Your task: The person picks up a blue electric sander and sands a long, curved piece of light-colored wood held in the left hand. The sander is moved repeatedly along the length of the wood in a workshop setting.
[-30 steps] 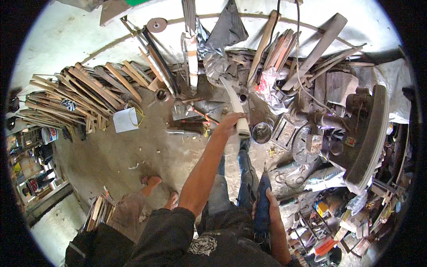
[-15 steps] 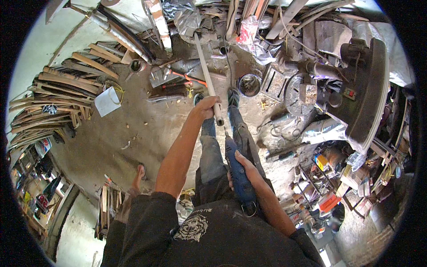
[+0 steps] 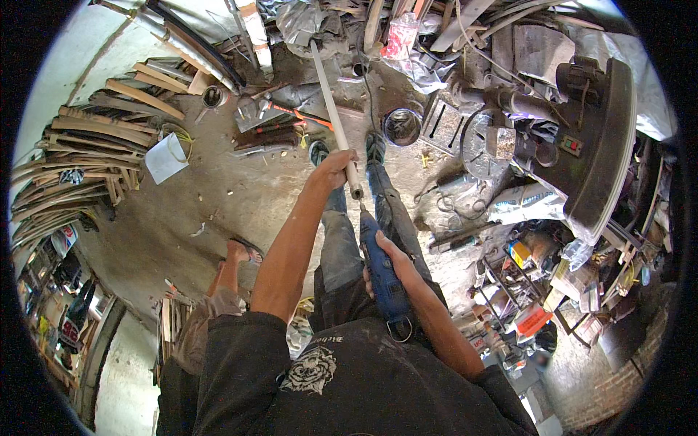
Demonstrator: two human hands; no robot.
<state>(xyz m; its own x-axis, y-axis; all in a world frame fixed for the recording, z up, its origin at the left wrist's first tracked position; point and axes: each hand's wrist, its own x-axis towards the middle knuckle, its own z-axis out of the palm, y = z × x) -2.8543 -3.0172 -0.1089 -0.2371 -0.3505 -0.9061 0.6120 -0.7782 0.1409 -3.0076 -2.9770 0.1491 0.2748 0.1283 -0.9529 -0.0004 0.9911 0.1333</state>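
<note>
Our left hand [image 3: 336, 168] clenched round pale rod [image 3: 333, 116] near its end; right hand [image 3: 385, 256] gripping blue drill [image 3: 379, 267]. Rod looks stiff, light, probably slippery.

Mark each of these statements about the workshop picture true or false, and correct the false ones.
1. The left hand grips a long pale rod. True.
2. The right hand holds a red hammer. False: it holds a blue power drill.
3. The drill's tip points toward the near end of the rod. True.
4. The rod lies flat on the floor, untouched. False: it is held up at its near end.
5. Curved wooden strips are stacked at the left. True.
6. Another person's sandalled foot stands at the far right. False: it is left of the left arm.
</note>
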